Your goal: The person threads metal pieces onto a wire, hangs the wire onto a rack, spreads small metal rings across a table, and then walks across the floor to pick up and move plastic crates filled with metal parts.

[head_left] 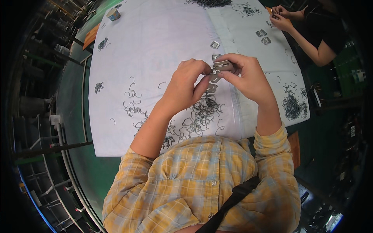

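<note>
My right hand (248,75) grips a small grey metal plate with a slot (223,65) between thumb and fingers, above the table. My left hand (188,83) is closed in a pinch at the plate's left edge; what lies between its fingertips is too small to make out. Below the hands, more metal plates (211,88) lie in a row on the white cover. Two others (215,45) lie just beyond my fingers. A loose heap of bent dark wire hooks (204,110) spreads between my forearms.
A white-covered table (147,42) carries scattered hooks (132,108) at left and a pile (293,106) at right. A dark heap (210,3) lies at the far edge, a small tub (113,14) far left. Another person's hands (280,17) work at the far right, near several plates (264,37).
</note>
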The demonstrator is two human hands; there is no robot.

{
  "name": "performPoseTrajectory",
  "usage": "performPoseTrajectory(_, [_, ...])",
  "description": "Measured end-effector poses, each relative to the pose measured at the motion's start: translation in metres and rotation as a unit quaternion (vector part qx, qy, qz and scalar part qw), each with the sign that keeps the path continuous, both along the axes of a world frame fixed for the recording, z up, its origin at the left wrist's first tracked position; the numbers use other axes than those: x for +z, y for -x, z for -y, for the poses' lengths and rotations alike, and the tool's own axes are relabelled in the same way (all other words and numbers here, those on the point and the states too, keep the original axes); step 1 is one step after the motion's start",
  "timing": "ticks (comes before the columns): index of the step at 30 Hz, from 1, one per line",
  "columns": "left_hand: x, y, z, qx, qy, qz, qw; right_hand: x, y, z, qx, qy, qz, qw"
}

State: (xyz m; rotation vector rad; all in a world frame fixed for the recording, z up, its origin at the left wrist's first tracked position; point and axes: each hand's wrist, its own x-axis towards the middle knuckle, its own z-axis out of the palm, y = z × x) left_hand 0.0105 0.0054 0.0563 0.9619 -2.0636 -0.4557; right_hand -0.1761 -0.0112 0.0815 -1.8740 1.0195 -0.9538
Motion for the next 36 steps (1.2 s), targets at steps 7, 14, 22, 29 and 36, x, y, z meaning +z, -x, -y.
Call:
performPoseTrajectory(7, [-0.005,-0.004,0.006,0.012,0.026,0.001,1.000,0.003,-0.003,-0.001,-0.027,0.058,-0.018,0.998])
performPoseTrajectory(14, [-0.084,-0.029,0.017,-0.004,-0.015,0.193,0.981,-0.002,0.006,0.004,-0.116,0.088,0.108,0.983])
performPoseTrajectory(22, [-0.129,-0.031,0.009,-0.109,0.059,0.365,0.923,0.001,0.018,0.006,-0.172,0.059,0.197,0.963])
performPoseTrajectory(29, [-0.132,-0.026,0.021,-0.041,0.006,0.440,0.897,0.000,0.026,0.004,-0.212,0.045,0.200,0.955])
performPoseTrajectory(36, [-0.134,-0.036,0.034,0.070,-0.122,0.315,0.939,0.002,0.024,0.002,-0.203,0.054,0.202,0.957])
